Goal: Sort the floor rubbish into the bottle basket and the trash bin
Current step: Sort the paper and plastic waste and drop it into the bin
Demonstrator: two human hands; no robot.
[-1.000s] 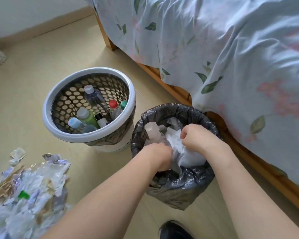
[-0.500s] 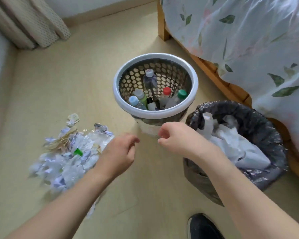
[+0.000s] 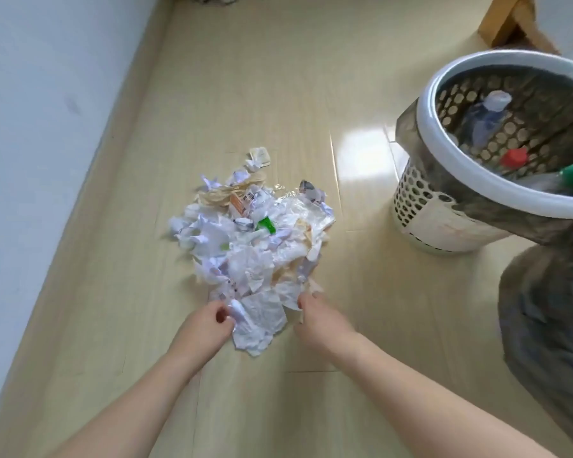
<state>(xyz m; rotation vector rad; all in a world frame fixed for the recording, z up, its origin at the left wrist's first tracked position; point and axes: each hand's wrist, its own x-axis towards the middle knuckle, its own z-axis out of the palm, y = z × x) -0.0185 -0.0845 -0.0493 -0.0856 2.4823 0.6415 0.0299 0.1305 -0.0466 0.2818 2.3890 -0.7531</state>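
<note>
Presently: left hand (image 3: 203, 325) and right hand (image 3: 315, 317) pinch rubbish pile (image 3: 255, 233) edges for gathering; trash bin (image 3: 549, 328) at three o'clock.

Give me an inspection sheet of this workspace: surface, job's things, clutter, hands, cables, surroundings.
Surface: pale wood-look floor, glare patch beside the basket.
Job's things: rubbish pile of crumpled paper and plastic film on the floor, a green cap in it; bottle basket at right holding capped bottles; trash bin with dark liner at the right edge, blurred.
Clutter: nothing seen beyond the pile.
Hands: left hand pinches the pile's near paper edge; right hand touches the near right edge, grip unclear.
Cables: nothing seen.
Surroundings: white wall at left, wooden bed leg top right.
</note>
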